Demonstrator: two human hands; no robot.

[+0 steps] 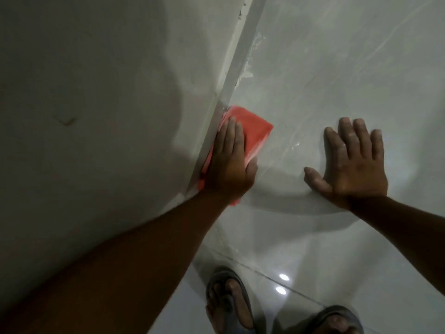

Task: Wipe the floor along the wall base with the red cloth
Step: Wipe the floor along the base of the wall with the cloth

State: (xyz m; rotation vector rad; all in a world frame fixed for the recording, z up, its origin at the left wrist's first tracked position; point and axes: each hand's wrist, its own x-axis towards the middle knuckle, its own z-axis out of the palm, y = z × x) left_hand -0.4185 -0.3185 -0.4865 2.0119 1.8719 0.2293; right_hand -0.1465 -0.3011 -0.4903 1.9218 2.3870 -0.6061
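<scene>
Head view looks down at the wall base [222,100], a pale strip between grey wall [96,92] and glossy floor [337,68]. Against that strip lies the red cloth [252,131], folded flat on the floor, one edge touching the strip. On it the left hand [228,162] presses palm-down, fingers straight and together. Well out from the strip, the right hand [351,165] rests flat on bare tile, fingers spread. White smears, perhaps dried plaster, line the strip farther along.
</scene>
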